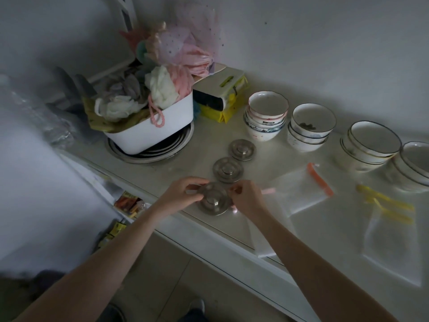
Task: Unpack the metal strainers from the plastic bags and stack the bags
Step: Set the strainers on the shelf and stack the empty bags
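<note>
Nearest strainer (212,201) is held at the worktop (313,228) edge between left hand (183,194) and right hand (246,197), both pinched on its rim or wrapping; which cannot be told. Risk judged: a slip sends it over the edge. Two bare strainers (228,169) lie beyond; emptied bags (299,190) rightward.

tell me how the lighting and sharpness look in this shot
Head view: dim, grey light overall, dark at the bottom corners; the left edge is smeared and blurred; wide-angle bending curves the counter edge; hands and strainer are soft; a small glare spot sits beside the right hand.
</note>
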